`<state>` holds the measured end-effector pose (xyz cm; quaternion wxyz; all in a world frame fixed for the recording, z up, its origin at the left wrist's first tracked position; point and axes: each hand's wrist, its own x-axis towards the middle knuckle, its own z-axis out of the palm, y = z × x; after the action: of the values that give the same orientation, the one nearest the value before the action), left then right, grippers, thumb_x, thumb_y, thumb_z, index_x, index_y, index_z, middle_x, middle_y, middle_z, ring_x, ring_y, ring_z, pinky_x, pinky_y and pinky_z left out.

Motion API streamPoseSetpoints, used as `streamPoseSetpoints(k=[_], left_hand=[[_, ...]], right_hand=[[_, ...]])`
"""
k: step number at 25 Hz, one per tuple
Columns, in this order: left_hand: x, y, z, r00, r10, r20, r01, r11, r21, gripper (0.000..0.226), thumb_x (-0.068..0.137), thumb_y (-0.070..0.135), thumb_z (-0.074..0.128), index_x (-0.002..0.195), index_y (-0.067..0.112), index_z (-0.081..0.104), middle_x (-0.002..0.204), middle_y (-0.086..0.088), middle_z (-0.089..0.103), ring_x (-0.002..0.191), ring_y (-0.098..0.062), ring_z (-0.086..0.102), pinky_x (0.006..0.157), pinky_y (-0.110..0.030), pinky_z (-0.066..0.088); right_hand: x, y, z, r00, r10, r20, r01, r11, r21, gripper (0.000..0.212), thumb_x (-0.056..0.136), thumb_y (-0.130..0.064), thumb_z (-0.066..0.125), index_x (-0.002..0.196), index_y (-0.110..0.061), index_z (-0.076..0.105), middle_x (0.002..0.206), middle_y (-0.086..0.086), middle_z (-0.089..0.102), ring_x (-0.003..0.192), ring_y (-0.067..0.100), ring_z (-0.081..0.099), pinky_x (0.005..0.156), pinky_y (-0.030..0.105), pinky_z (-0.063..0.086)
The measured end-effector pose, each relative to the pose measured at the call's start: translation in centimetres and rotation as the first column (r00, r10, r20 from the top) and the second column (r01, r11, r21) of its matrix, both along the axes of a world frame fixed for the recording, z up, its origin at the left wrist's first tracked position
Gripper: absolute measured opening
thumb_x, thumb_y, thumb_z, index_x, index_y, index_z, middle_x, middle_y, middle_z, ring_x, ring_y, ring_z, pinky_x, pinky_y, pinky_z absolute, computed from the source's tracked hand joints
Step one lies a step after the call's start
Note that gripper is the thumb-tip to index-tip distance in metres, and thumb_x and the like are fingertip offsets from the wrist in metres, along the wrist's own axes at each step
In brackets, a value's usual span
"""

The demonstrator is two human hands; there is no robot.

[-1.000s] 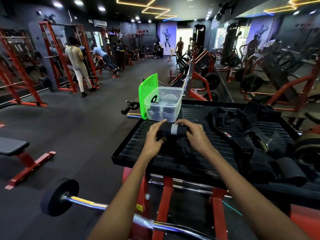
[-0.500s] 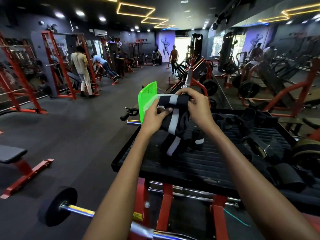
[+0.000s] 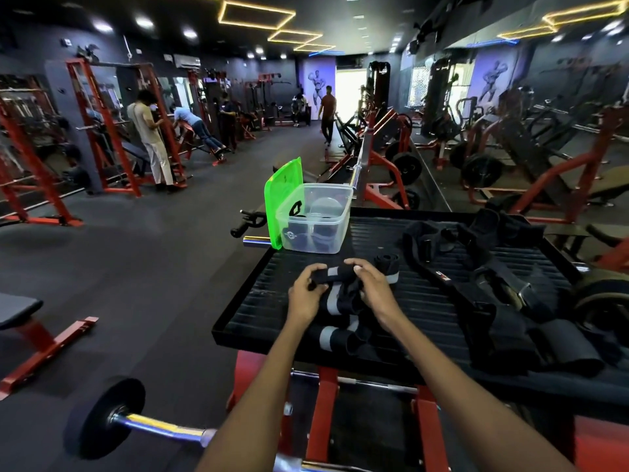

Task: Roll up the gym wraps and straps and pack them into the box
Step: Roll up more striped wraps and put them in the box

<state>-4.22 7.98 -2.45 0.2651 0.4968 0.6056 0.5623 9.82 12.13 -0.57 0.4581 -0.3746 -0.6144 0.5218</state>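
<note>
Both my hands hold a black gym wrap with grey stripes [image 3: 335, 303] low over the black ribbed platform [image 3: 425, 301]. My left hand [image 3: 306, 294] grips its rolled end on the left, and my right hand [image 3: 372, 291] grips it on the right. The loose length trails toward me over the platform's front edge. A clear plastic box [image 3: 316, 218] stands at the platform's far left corner with dark rolled items inside, and its green lid [image 3: 282, 202] stands upright against its left side. A pile of black straps and wraps [image 3: 503, 291] lies to the right.
A small rolled wrap [image 3: 386, 260] lies just beyond my right hand. A barbell with a black plate [image 3: 105, 417] sits low at the front left. Red racks, benches and several people fill the gym floor behind. A weight plate [image 3: 602, 301] is at the platform's right edge.
My hands had lifted the wrap up in front of the box half a second ago; now they have come back down to the platform with it.
</note>
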Motion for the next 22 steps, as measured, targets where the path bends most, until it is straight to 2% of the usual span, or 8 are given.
streamPoseSetpoints(k=[3, 7, 10, 14, 16, 18, 20, 22], left_hand=[[-0.7, 1.0, 0.0, 0.997, 0.057, -0.045, -0.057, 0.998, 0.007, 0.043, 0.08, -0.008, 0.054, 0.108, 0.024, 0.062, 0.101, 0.008, 0.066, 0.095, -0.003, 0.06, 0.091, -0.023, 0.047], [-1.6, 2.7, -0.1, 0.991, 0.01, 0.131, -0.01, 1.0, 0.002, 0.042, 0.087, -0.005, 0.043, 0.119, 0.017, 0.059, 0.115, 0.003, 0.062, 0.106, -0.009, 0.057, 0.092, -0.017, 0.044], [-2.5, 4.2, -0.8, 0.989, 0.044, 0.144, -0.047, 0.999, 0.02, 0.019, 0.091, 0.008, 0.056, 0.109, 0.011, 0.061, 0.103, -0.003, 0.064, 0.095, -0.011, 0.06, 0.08, -0.008, 0.046], [-3.6, 5.0, -1.4, 0.996, 0.012, 0.091, -0.015, 0.999, 0.037, 0.032, 0.08, 0.0, 0.068, 0.091, 0.029, 0.059, 0.089, 0.006, 0.066, 0.08, 0.006, 0.062, 0.081, -0.018, 0.051], [-4.1, 5.4, -1.9, 0.997, 0.017, 0.071, -0.02, 0.999, 0.048, 0.043, 0.077, -0.002, 0.068, 0.087, 0.038, 0.057, 0.088, 0.013, 0.065, 0.085, -0.002, 0.061, 0.087, -0.028, 0.05], [-4.0, 5.5, -2.0, 0.998, 0.006, 0.07, -0.01, 0.998, 0.055, 0.037, 0.078, 0.006, 0.068, 0.088, 0.04, 0.058, 0.092, 0.013, 0.066, 0.093, -0.01, 0.061, 0.089, -0.03, 0.049], [-3.6, 5.6, -1.9, 0.994, 0.001, 0.107, -0.007, 0.999, 0.05, 0.019, 0.083, 0.021, 0.067, 0.096, 0.034, 0.062, 0.099, 0.008, 0.067, 0.097, -0.012, 0.062, 0.089, -0.027, 0.049], [-3.4, 5.6, -1.9, 0.99, 0.033, 0.135, -0.033, 0.999, 0.0, 0.02, 0.086, 0.025, 0.066, 0.105, 0.018, 0.062, 0.104, -0.003, 0.068, 0.095, -0.014, 0.063, 0.086, -0.026, 0.05]], right_hand=[[-1.2, 0.8, -0.5, 1.0, -0.012, -0.001, 0.012, 1.0, -0.006, 0.014, 0.095, -0.03, 0.052, 0.095, -0.025, 0.065, 0.099, -0.004, 0.066, 0.095, 0.01, 0.061, 0.083, 0.028, 0.048], [-2.3, 3.0, -1.0, 0.995, -0.063, 0.077, 0.054, 0.992, 0.117, 0.016, 0.088, -0.017, 0.064, 0.102, -0.011, 0.063, 0.096, -0.001, 0.066, 0.09, 0.011, 0.061, 0.079, 0.012, 0.046], [-2.7, 4.5, -1.6, 0.997, -0.008, 0.078, -0.002, 0.992, 0.125, 0.017, 0.086, -0.014, 0.066, 0.103, -0.011, 0.062, 0.095, -0.003, 0.064, 0.086, 0.006, 0.06, 0.076, 0.009, 0.045], [-2.8, 5.6, -2.0, 0.999, 0.04, 0.021, -0.041, 0.997, 0.062, 0.013, 0.088, -0.015, 0.063, 0.101, -0.018, 0.063, 0.094, -0.005, 0.063, 0.082, -0.001, 0.058, 0.069, 0.011, 0.045], [-2.8, 5.9, -2.1, 0.998, 0.06, -0.017, -0.059, 0.996, 0.061, 0.013, 0.086, -0.011, 0.065, 0.094, -0.02, 0.064, 0.093, -0.005, 0.064, 0.082, 0.001, 0.059, 0.071, 0.013, 0.046], [-3.0, 5.9, -2.1, 0.999, 0.034, -0.04, -0.03, 0.995, 0.093, 0.014, 0.083, -0.003, 0.067, 0.092, -0.014, 0.065, 0.091, -0.006, 0.065, 0.082, -0.001, 0.06, 0.075, 0.014, 0.047], [-3.0, 5.9, -1.9, 0.999, 0.008, -0.041, -0.003, 0.991, 0.134, 0.016, 0.08, 0.002, 0.068, 0.093, -0.007, 0.066, 0.092, -0.005, 0.066, 0.085, -0.003, 0.061, 0.082, 0.015, 0.048], [-2.9, 5.9, -1.8, 1.0, 0.018, -0.006, -0.017, 0.979, 0.205, 0.017, 0.078, 0.002, 0.07, 0.093, -0.005, 0.067, 0.097, -0.004, 0.066, 0.093, 0.0, 0.062, 0.089, 0.018, 0.047]])
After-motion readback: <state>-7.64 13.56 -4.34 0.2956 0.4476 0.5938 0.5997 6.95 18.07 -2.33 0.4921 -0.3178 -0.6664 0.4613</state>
